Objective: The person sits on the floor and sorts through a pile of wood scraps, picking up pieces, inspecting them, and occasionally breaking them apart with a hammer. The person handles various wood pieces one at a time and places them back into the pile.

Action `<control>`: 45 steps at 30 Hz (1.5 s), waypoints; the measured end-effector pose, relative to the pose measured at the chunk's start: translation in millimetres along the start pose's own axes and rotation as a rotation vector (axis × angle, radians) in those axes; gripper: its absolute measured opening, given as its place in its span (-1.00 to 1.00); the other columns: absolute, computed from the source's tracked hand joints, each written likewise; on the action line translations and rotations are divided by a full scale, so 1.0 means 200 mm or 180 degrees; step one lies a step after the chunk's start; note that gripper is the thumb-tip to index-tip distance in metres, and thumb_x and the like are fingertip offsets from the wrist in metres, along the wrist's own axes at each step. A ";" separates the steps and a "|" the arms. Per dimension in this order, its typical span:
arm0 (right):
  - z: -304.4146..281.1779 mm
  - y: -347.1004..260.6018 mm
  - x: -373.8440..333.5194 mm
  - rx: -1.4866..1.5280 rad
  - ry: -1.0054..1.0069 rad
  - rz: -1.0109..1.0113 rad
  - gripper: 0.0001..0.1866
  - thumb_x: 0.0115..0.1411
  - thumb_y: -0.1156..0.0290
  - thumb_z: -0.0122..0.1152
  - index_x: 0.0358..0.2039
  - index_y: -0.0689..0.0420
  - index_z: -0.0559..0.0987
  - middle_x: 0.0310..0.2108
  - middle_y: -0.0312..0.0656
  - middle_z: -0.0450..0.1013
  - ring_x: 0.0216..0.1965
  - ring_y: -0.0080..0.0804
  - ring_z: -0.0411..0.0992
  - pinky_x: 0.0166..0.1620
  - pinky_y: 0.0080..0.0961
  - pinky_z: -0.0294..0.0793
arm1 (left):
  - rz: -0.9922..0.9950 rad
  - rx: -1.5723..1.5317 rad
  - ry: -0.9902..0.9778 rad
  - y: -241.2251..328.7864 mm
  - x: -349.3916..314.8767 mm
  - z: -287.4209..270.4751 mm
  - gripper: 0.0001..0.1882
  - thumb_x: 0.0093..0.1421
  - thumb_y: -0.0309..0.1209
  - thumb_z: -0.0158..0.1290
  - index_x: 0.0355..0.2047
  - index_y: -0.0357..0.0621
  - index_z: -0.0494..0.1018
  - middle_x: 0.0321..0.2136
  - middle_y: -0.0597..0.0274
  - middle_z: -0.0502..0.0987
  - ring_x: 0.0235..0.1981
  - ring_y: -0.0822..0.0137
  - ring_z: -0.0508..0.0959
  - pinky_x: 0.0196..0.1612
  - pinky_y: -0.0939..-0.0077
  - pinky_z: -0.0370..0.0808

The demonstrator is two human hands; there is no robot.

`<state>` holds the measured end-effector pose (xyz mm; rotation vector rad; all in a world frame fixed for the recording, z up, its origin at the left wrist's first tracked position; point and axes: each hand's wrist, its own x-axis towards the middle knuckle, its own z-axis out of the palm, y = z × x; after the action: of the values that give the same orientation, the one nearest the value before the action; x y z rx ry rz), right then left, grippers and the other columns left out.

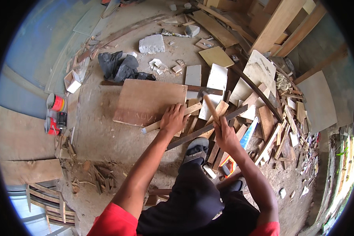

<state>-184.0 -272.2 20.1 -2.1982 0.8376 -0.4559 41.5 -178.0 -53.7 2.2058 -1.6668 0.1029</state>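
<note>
My left hand (173, 120) is closed round a short, narrow wooden strip (152, 126), pressing it at the near right corner of a brown wooden board (151, 96). The strip sticks out past the hand on both sides. In my right hand (226, 135) is the wooden handle of a hammer (211, 107). Its dark metal head is raised a little to the right of the board. A long dark wooden bar (192, 135) lies slantwise below both hands. Beside my right forearm rests a handsaw (248, 134) with a blue-white blade and an orange handle.
Wood offcuts (267, 122) and pale panels (217, 80) heap up on the right. A black plastic bag (120, 65) and a white block (152, 44) lie beyond the board. Red cans (53, 126) stand at the left wall. My sandalled foot (196, 147) is close to the bar.
</note>
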 end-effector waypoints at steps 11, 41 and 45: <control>-0.02 0.03 -0.06 0.0011 -0.0145 0.0385 -0.74 0.36 0.32 -0.02 -0.10 0.19 0.22 -0.55 0.29 0.44 -0.41 0.41 0.42 -0.43 0.16 0.31 | 0.0022 -0.0058 0.0045 0.02 0.01 0.01 -0.67 0.17 -0.19 0.10 -0.19 -0.17 0.40 -0.19 0.09 0.42 -0.10 0.09 0.46 -0.04 0.20 0.42; -0.16 0.03 -0.04 0.0352 -0.0526 0.1097 -0.65 0.40 0.13 -0.06 -0.15 0.22 0.31 -0.58 0.11 0.43 -0.45 0.20 0.49 -0.39 -0.09 0.39 | 0.0038 -0.0142 -0.0060 0.01 -0.02 0.01 -0.64 0.15 -0.26 0.16 -0.12 -0.14 0.38 -0.18 0.11 0.42 -0.13 0.05 0.46 -0.09 0.16 0.39; -0.07 0.29 -0.11 0.1061 -0.0571 0.1396 -0.52 0.42 -0.02 -0.21 -0.17 0.22 0.33 -0.54 -0.09 0.36 -0.49 -0.26 0.40 -0.38 -0.30 0.37 | 0.0045 -0.0126 -0.0118 0.03 0.02 -0.03 -0.60 0.12 -0.29 0.17 -0.07 -0.16 0.39 -0.15 0.08 0.42 -0.12 0.02 0.45 -0.09 0.14 0.38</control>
<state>-231.7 -293.6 -14.8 -1.6623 1.0277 -0.1631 37.2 -180.9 -46.5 2.1797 -1.6894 0.0328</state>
